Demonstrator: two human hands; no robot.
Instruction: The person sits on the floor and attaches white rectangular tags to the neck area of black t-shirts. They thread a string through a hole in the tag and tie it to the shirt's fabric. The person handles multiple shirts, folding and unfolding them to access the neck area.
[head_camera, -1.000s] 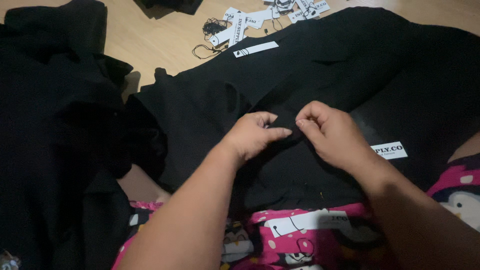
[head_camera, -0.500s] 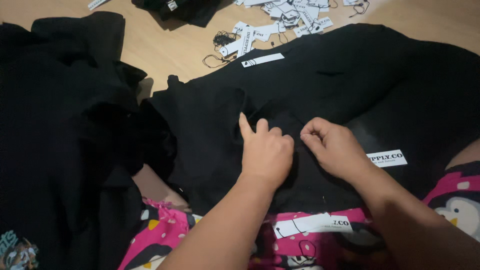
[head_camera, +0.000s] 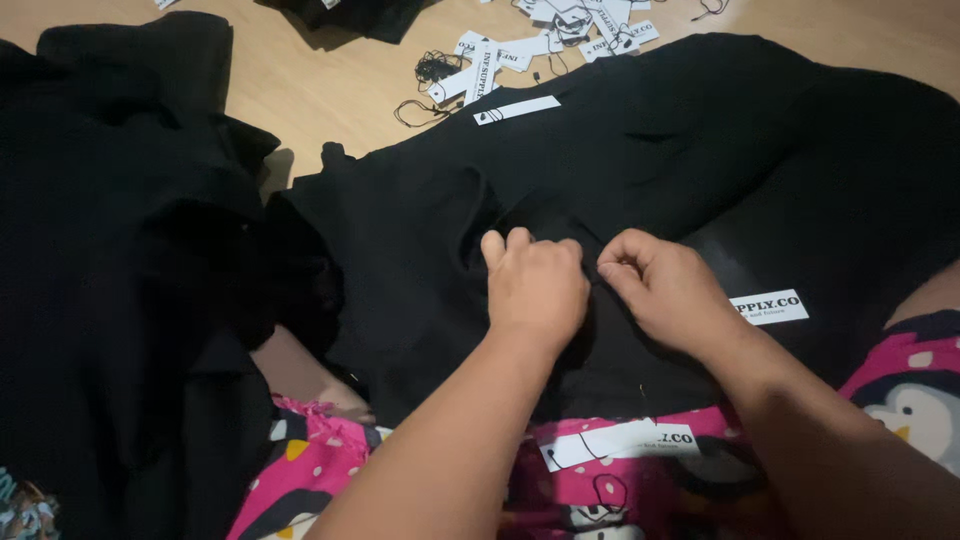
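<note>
The left hand (head_camera: 535, 285) now lies curled on the black garment (head_camera: 640, 170) spread at twelve o'clock; the right hand (head_camera: 665, 290) still pinches its fabric. Dark folds hide whatever is pinched.

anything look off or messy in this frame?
Mostly untidy, nothing damaged. White paper tags with black strings lie scattered loose on the wooden floor. Another black garment is bunched in a heap at left. Left hand and right hand pinch the spread black garment.
</note>
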